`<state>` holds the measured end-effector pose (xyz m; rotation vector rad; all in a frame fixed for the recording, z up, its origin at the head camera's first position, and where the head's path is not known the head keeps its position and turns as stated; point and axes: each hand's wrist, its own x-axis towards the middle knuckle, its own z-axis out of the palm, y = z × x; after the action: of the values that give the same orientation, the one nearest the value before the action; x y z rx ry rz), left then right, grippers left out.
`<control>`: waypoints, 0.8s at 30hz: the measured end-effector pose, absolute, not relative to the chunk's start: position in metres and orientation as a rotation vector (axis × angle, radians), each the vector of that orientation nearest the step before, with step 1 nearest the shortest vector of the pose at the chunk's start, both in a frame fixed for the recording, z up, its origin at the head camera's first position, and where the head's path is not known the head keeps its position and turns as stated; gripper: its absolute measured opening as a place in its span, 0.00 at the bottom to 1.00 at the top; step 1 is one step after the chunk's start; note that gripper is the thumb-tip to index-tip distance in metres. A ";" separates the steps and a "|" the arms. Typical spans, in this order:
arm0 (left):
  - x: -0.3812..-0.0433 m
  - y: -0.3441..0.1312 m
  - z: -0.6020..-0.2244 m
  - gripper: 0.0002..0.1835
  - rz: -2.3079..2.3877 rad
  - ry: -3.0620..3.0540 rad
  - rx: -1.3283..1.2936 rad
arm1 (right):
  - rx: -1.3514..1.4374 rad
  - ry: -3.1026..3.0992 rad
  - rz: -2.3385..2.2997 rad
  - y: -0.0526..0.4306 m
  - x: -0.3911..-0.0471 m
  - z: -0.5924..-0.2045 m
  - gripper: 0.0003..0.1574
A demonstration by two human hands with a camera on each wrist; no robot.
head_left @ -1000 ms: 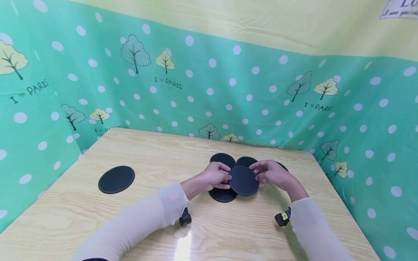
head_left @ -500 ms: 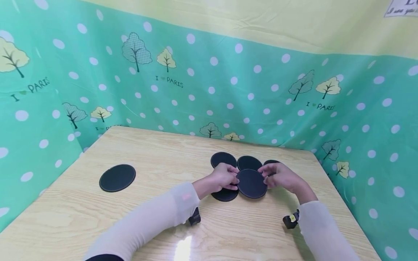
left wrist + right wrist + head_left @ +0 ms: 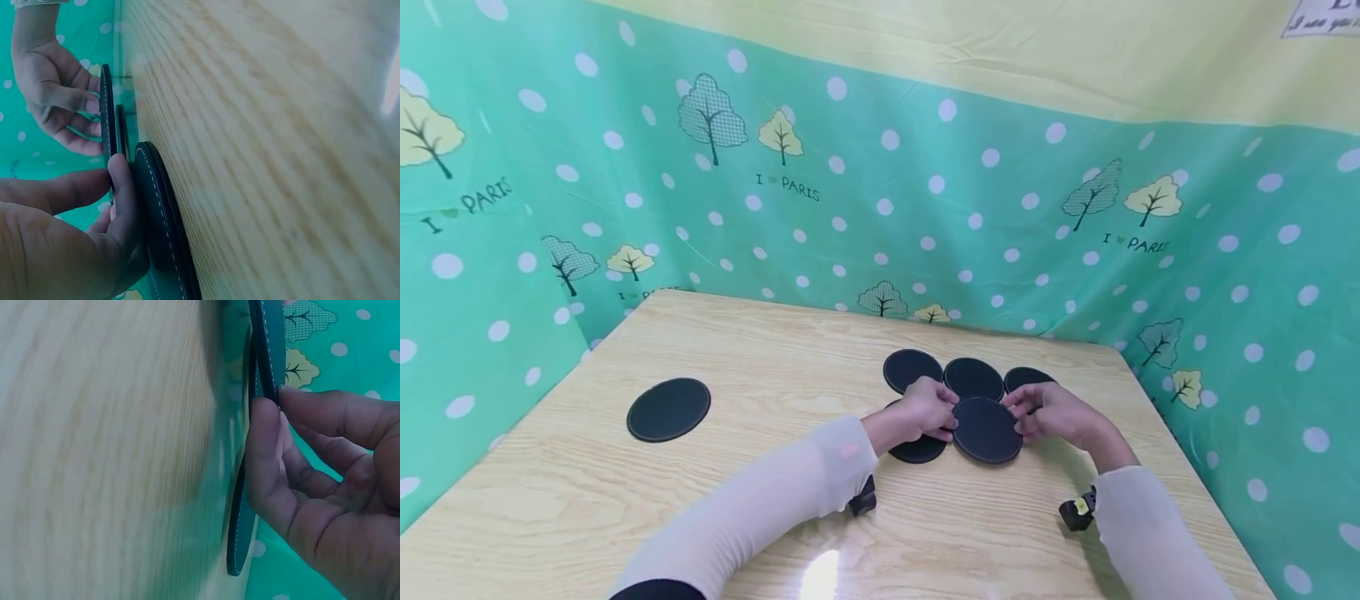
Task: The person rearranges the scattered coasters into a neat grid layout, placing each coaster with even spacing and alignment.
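Note:
Between my two hands is a round black coaster [image 3: 987, 431] with a stitched edge. My left hand [image 3: 925, 407] pinches its left rim between thumb and fingers, and my right hand [image 3: 1056, 412] pinches the right rim. Both wrist views show this coaster [image 3: 106, 112] raised a little off the table. Under my left hand, partly hidden, another coaster [image 3: 919, 450] lies on the wood. Behind my hands is a row of coasters: left [image 3: 912, 371], middle [image 3: 973, 379] and right [image 3: 1026, 377]. My right fingers cover part of the right one.
A single coaster [image 3: 668, 410] lies apart on the left of the wooden table [image 3: 760, 358]. Green dotted cloth [image 3: 820, 225] hangs behind the table and along both sides. A small black camera [image 3: 1077, 510] sits at my right wrist, and another [image 3: 863, 497] at my left.
Both hands have carried the held coaster to the right and slightly toward me. More of the middle and right coasters in the back row now shows.

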<state>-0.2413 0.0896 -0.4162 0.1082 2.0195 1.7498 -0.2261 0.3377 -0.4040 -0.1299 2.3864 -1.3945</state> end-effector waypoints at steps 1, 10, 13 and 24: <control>-0.241 0.090 -0.416 0.19 1.732 2.038 0.113 | -0.123 2.372 -1.397 0.338 -0.226 -0.404 0.26; -0.237 0.095 -0.410 0.15 1.539 2.224 0.218 | -0.007 2.337 -1.377 0.335 -0.224 -0.406 0.24; -0.237 0.097 -0.410 0.15 1.503 2.266 0.232 | 0.002 2.343 -1.360 0.334 -0.224 -0.407 0.24; -0.240 0.103 -0.415 0.15 1.379 2.432 0.269 | 0.040 2.377 -1.306 0.328 -0.224 -0.408 0.25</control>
<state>-0.2402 0.1034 -0.4146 0.2687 2.4317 1.3785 -0.2242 0.3281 -0.4079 0.0398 2.3771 -1.3059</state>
